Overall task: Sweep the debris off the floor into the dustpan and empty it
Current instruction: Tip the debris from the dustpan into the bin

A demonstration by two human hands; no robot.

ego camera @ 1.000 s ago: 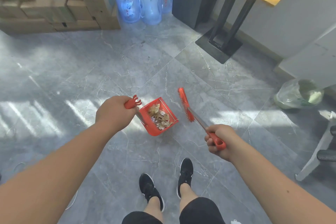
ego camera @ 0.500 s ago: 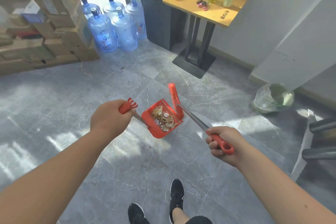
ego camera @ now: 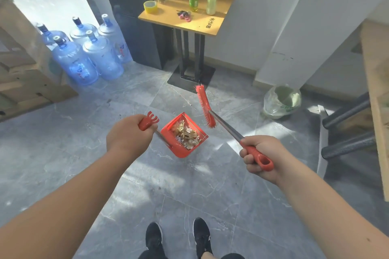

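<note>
Floor: grey marble-look tiled floor [ego camera: 84,153], sunlit in patches; no loose debris that I can make out near the feet.
Far left: cluster of big blue plastic water jugs [ego camera: 84,57] beside stacked brown cardboard boxes [ego camera: 23,73].
Far centre: small wooden surface on black metal legs [ego camera: 202,21], carrying bottles and a roll of yellow tape.
Far right: clear plastic bag lined with green, slumped on the floor by the wall [ego camera: 282,101]; it looks like the rubbish bag, well apart from the dustpan.
Dustpan: red plastic long-handled dustpan [ego camera: 179,145], held off the floor in mid-scene, tipped back so the load sits in the pan.
Debris: pile of tan and white scraps [ego camera: 187,134] resting inside the dustpan, none seen spilling.
Broom: red-bristled broom on a metal shaft [ego camera: 205,107], head lifted clear, just right of the pan and not touching it.
Left hand: left hand [ego camera: 128,141], grip closed round the dustpan's red forked handle top.
Right hand: right hand [ego camera: 259,157], grip closed round the broom's red looped handle.
Step in hand: sweeping appears finished; carrying the loaded pan to be emptied.
Next move: likely walk right and far to the bag, keep the pan level, then tip its mouth over the bag opening.
</note>
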